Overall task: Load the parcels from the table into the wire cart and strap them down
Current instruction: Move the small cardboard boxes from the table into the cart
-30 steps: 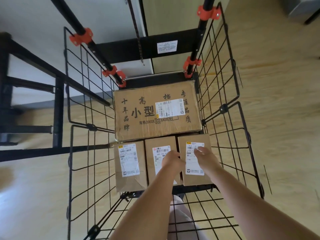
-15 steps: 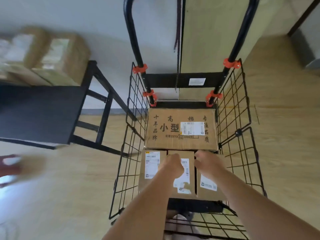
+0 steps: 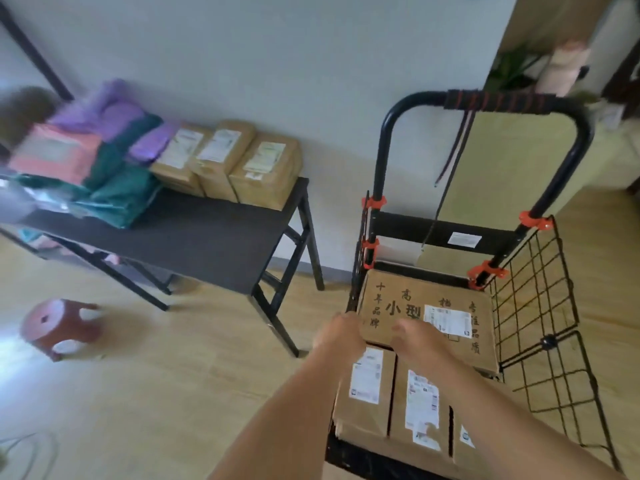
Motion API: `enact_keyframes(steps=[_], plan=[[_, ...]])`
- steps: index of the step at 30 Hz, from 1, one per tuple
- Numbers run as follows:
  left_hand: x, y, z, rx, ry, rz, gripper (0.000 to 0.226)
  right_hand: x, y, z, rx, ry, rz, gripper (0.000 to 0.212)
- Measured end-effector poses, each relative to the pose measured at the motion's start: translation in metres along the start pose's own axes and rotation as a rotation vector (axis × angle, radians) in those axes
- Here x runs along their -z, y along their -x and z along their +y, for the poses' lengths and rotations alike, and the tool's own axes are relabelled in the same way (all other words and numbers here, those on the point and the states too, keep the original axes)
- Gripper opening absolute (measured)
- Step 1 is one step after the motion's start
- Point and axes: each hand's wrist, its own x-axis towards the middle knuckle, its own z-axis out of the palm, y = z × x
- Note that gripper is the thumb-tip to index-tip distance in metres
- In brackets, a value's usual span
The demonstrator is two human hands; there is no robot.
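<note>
Both hands are out over the wire cart (image 3: 540, 306). The left hand (image 3: 341, 332) sits at the near left corner of the big box (image 3: 415, 299), and the right hand (image 3: 414, 336) is over that box's near edge. Blur smears the fingers, so neither hand's grip can be read (holding or loose, no telling), nor whether either touches the cardboard. The big box lies flat at the back of the cart, label up. In front of it, three small boxes (image 3: 420, 407) stand side by side, the right one half hidden by the arm. A dark strap (image 3: 453, 150) dangles from the cart's handle (image 3: 498, 100). Off to the left, the black table (image 3: 194, 233) carries three more brown boxes (image 3: 266, 171) in a row by the wall, with purple, green and pink soft bags (image 3: 117, 133) heaped beside them. A red stool (image 3: 59, 327) stands on the wooden floor.
</note>
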Motion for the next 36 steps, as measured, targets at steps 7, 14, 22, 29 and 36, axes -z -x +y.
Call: enact_keyframes(steps=[7, 14, 22, 29, 36], plan=[[0.065, 0.016, -0.079, -0.043, 0.025, 0.132, 0.038, -0.014, 0.009, -0.088, 0.035, 0.070, 0.069, 0.018], [0.107, 0.037, -0.166, -0.010, 0.047, 0.135, 0.042, -0.050, 0.019, -0.178, 0.098, 0.116, 0.064, 0.028], [0.149, 0.063, -0.270, 0.053, 0.089, 0.161, 0.042, -0.104, 0.037, -0.281, 0.149, 0.111, 0.067, 0.029], [0.179, 0.071, -0.321, 0.083, 0.133, 0.292, 0.045, -0.120, 0.039, -0.342, 0.180, 0.058, 0.133, 0.035], [0.212, 0.057, -0.337, 0.060, 0.122, 0.374, 0.049, -0.112, 0.017, -0.378, 0.199, 0.038, 0.171, 0.036]])
